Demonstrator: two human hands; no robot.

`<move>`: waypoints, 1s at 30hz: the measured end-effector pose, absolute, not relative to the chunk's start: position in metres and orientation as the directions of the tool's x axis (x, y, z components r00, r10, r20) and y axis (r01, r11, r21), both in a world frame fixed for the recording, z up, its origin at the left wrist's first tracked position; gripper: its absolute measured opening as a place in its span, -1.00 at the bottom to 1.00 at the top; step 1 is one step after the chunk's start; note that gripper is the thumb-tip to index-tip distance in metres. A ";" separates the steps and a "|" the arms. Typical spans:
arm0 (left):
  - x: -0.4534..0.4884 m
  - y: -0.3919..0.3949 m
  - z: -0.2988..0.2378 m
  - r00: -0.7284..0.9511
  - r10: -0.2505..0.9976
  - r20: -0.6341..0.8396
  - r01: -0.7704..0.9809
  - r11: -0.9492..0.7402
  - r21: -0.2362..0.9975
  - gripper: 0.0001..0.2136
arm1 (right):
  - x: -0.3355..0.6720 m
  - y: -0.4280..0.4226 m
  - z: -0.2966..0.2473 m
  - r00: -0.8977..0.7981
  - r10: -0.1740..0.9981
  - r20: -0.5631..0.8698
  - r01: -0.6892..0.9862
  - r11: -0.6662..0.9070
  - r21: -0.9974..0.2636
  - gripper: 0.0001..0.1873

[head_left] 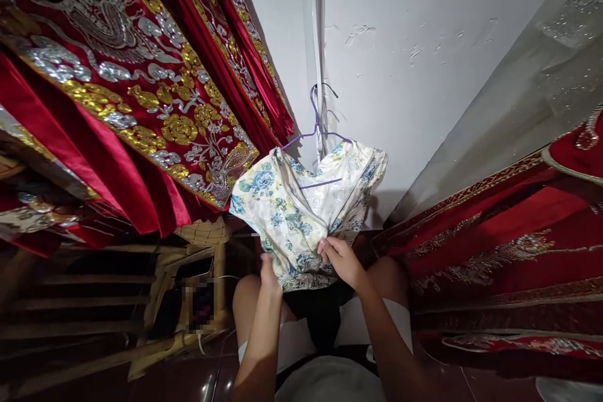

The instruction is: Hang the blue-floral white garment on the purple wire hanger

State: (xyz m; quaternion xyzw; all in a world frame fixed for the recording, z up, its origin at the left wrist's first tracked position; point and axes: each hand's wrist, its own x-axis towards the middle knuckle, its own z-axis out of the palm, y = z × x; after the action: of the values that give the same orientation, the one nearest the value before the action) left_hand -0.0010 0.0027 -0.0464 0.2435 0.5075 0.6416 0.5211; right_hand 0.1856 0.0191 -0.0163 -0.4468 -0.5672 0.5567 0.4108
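A white garment with blue flower print (pixel 301 207) hangs on a thin purple wire hanger (pixel 316 129) against a white wall. My right hand (pixel 340 259) pinches the cloth near its lower middle, fingers closed on it. My left hand (pixel 267 271) grips the garment's lower left edge from behind, its fingers mostly hidden by the fabric. Both hands are above my knees.
Red velvet robes with gold and silver embroidery (pixel 141 94) hang at the left, more red embroidered cloth (pixel 509 245) at the right. A bamboo chair (pixel 188 301) stands at the lower left. A white pipe (pixel 316 25) runs down the wall corner.
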 end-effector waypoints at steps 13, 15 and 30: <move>0.044 0.014 -0.052 -0.136 0.907 0.398 0.292 -0.347 0.891 -0.80 | 0.170 0.016 0.008 -0.267 0.935 -0.233 -0.159 -0.282 -0.946 -0.56; 0.057 0.017 -0.052 -0.060 0.906 0.419 0.307 -0.383 0.871 -0.82 | 0.172 0.024 0.019 -0.293 0.931 -0.217 -0.149 -0.269 -0.952 -0.57; 0.049 0.053 -0.034 0.232 0.885 0.403 0.380 -0.464 0.800 -0.77 | 0.181 0.120 0.148 -0.186 0.974 0.128 -0.227 0.084 -0.970 -0.65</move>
State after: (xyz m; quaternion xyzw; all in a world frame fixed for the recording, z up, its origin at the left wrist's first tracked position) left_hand 0.0490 0.0530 -0.0336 0.7315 0.4323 0.4437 0.2848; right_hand 0.1810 0.1199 0.1479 -0.3622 -0.5158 0.5718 0.5251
